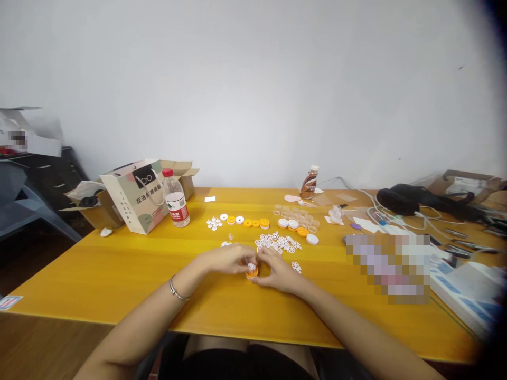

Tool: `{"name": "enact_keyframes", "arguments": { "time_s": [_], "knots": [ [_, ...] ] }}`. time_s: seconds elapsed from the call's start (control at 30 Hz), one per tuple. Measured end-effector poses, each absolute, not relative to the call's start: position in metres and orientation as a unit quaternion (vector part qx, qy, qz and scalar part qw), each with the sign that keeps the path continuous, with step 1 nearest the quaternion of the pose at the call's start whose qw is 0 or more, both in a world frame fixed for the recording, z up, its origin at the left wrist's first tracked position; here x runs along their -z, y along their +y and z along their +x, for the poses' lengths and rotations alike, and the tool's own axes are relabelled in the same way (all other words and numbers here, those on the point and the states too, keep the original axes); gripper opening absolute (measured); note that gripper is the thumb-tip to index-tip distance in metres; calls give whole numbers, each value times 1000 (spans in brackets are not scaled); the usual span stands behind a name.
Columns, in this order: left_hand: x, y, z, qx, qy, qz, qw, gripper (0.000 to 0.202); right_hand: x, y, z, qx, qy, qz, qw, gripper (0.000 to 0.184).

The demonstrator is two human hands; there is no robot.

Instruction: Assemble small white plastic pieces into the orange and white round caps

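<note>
Between my two hands, low over the table, is a small orange round case point(252, 275) with a white plastic piece point(251, 267) at its top. My left hand point(232, 259) has its fingers closed over the white piece. My right hand point(279, 273) curves around the other side, its thumb and fingers on the orange case. Just beyond the hands lies a pile of white perforated plastic pieces point(278, 243), with one more such piece point(296, 267) beside my right hand. A row of orange and white round parts point(247, 223) stretches behind them.
Small white parts point(214, 224) lie at the row's left end, clear rings point(304, 217) at its right. A water bottle point(176, 203) and paper bag point(137, 203) stand left. A brown bottle point(309, 182) stands at the back. Cables point(370, 198) and a power strip point(455, 290) crowd the right.
</note>
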State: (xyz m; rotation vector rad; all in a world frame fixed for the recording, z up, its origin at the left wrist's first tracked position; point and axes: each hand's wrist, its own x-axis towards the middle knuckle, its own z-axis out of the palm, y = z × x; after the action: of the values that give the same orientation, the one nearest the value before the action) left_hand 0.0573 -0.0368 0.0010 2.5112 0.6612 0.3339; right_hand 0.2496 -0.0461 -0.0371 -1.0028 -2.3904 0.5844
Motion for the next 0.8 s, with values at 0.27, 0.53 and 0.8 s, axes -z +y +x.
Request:
{"name": "enact_keyframes", "arguments": {
  "time_s": [0.27, 0.53, 0.8],
  "knots": [
    [-20, -18, 61, -178, 266, 891, 322, 28, 37, -39, 253, -285, -827, -364, 321, 19],
    [-17, 92, 122, -249, 420, 855, 174, 39, 40, -35, 254, -598, -673, -297, 318, 35],
    [15, 149, 182, -261, 410, 855, 179, 39, 36, -40, 256, -633, -656, -276, 306, 41]
  ]
}}
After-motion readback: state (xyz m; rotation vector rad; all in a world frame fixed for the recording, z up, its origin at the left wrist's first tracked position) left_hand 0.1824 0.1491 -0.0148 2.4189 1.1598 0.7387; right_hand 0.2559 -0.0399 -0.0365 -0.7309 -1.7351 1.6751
